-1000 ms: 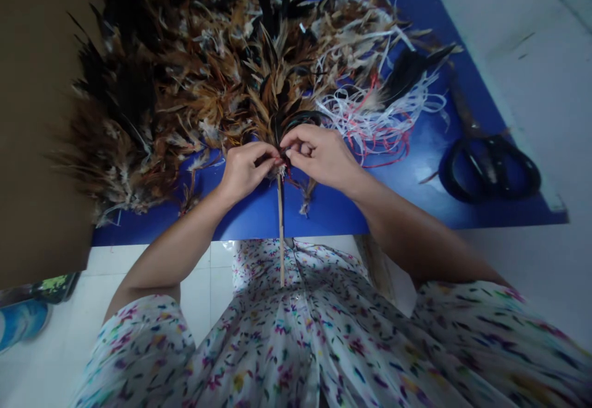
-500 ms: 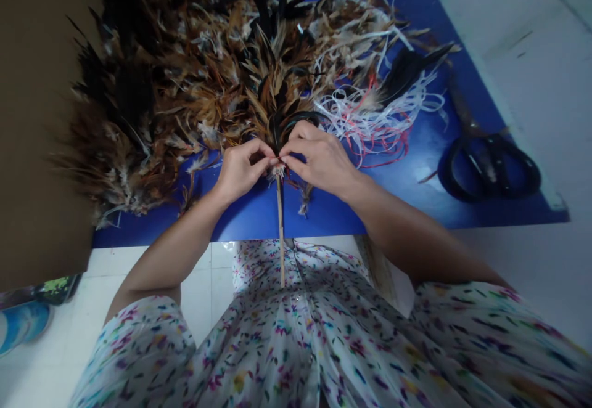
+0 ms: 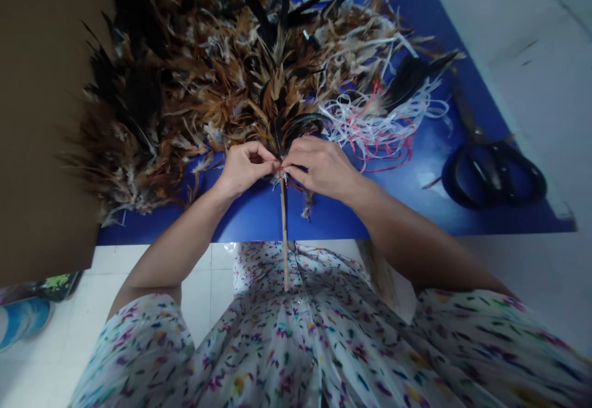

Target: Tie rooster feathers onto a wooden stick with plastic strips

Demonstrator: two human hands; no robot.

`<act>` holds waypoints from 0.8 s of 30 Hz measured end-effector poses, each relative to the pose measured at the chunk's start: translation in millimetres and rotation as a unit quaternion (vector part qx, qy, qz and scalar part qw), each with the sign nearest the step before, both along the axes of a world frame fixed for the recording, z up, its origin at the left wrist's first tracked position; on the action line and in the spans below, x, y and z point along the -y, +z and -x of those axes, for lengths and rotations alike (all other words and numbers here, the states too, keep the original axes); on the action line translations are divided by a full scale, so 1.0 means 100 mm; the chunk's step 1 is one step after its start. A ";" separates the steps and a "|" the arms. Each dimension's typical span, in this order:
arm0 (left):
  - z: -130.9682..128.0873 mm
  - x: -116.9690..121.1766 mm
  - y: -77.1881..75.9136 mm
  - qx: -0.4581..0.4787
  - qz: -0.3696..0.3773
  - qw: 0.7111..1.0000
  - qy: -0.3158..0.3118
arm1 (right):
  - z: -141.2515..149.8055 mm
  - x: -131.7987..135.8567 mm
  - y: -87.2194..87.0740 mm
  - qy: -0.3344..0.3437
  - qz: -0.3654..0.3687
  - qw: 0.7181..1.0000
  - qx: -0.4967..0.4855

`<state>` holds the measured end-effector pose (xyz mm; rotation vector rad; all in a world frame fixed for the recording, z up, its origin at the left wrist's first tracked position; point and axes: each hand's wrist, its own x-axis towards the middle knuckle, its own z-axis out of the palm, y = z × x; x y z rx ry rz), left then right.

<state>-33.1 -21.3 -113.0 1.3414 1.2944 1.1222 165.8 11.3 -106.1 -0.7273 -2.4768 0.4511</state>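
A thin wooden stick point(image 3: 283, 229) runs from my lap up to the blue table point(image 3: 407, 211); a bunch of brown and black feathers point(image 3: 277, 109) fans out from its top. My left hand point(image 3: 243, 167) and my right hand point(image 3: 321, 166) meet at the spot where the feathers join the stick. Both pinch there with closed fingers, fingertips touching. Whether a thread lies between them is too small to tell.
A large heap of loose brown and black feathers point(image 3: 171, 93) covers the table's left and middle. White and red plastic strips point(image 3: 377, 121) lie tangled to the right. Black scissors point(image 3: 493, 171) rest near the right edge. A brown cardboard sheet point(image 3: 41, 118) stands at left.
Both hands have stayed pinched at the feather base; the fingers shifted slightly closer together. The view has tilted a little downward.
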 end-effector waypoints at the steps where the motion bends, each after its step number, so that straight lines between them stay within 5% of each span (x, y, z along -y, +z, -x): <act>1: 0.00 0.00 0.00 -0.001 0.001 1.000 0.003 | 0.00 0.00 0.00 0.001 0.004 1.000 -0.002; 13: 0.01 0.03 0.00 -0.170 -0.141 0.975 0.024 | 0.19 -0.04 -0.03 -0.056 0.161 0.972 -0.163; 24: 0.02 0.03 -0.08 -0.333 -0.313 0.889 0.037 | 0.24 -0.11 -0.13 -0.072 0.187 0.965 -0.171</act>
